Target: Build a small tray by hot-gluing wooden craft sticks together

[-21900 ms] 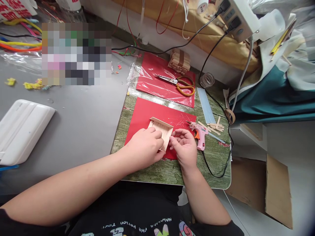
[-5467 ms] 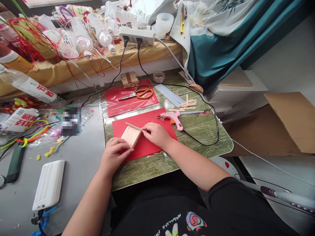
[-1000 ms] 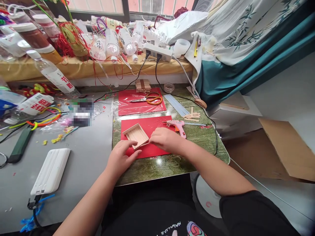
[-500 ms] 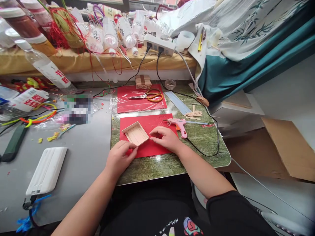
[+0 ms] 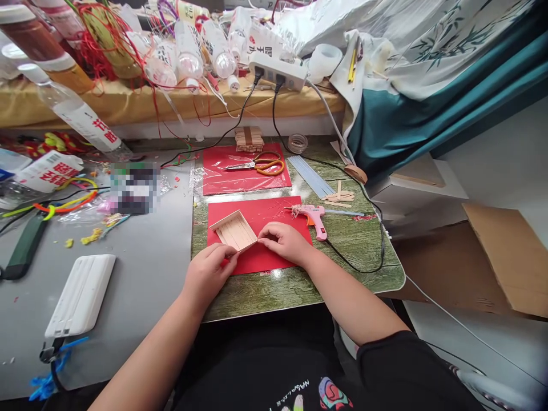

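A small shallow box made of craft sticks [image 5: 236,230] lies on a red sheet [image 5: 274,208], with low walls along its far and near sides. My left hand [image 5: 210,269] pinches the near wall at its left end, thumb and fingers pressed together. At that wall's right end, the fingertips of my right hand [image 5: 285,242] are closed on the corner. A pink hot glue gun [image 5: 315,217] rests on its side just beyond my right hand, a glue stick protruding from its back and stringy glue around its nozzle.
Scissors [image 5: 268,164] and a bundle of craft sticks [image 5: 249,139] lie on a wrapped red pack [image 5: 214,181]. Glue sticks [image 5: 311,177] and loose craft sticks [image 5: 339,197] sit at the right. A black cord [image 5: 381,240] loops round the gun. A white power bank [image 5: 81,295] lies left.
My right hand has moved slightly left and its fingertips have closed on the box's right corner. My left hand keeps its hold at the near wall.
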Tool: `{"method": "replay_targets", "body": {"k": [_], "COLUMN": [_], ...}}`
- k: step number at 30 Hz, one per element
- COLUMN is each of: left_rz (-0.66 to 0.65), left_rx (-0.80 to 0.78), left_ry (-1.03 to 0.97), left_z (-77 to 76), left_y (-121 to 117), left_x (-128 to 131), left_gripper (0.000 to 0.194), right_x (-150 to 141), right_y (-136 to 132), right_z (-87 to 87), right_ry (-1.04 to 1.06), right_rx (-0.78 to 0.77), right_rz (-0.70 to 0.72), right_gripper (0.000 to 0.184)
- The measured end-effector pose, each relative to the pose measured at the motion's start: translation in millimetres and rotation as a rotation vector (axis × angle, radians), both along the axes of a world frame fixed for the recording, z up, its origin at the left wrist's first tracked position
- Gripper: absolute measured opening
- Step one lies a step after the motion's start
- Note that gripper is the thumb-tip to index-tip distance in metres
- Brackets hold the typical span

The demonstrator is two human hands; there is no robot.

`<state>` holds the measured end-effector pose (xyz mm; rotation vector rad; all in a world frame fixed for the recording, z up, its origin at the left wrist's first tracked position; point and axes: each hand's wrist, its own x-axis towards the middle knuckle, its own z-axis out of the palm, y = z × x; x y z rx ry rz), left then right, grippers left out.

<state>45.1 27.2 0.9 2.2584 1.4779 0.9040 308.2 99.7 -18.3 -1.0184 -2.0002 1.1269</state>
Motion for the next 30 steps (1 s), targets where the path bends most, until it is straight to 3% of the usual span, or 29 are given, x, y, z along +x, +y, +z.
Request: {"method": "replay_targets", "body": {"k": [30], "left_rz": [0.009], "left_rx": [-0.055], "left_ry": [0.006], "left_z": [-2.4], "left_y": [-1.3], "left_x": [-4.0], "left_gripper": [0.011], "right_x": [-6.2], "right_y": [-3.1], "right_z": [2.9], "right_ry": [-0.059], "right_rx": [0.025], "right_rz": [0.004], "right_gripper": [0.007]}}
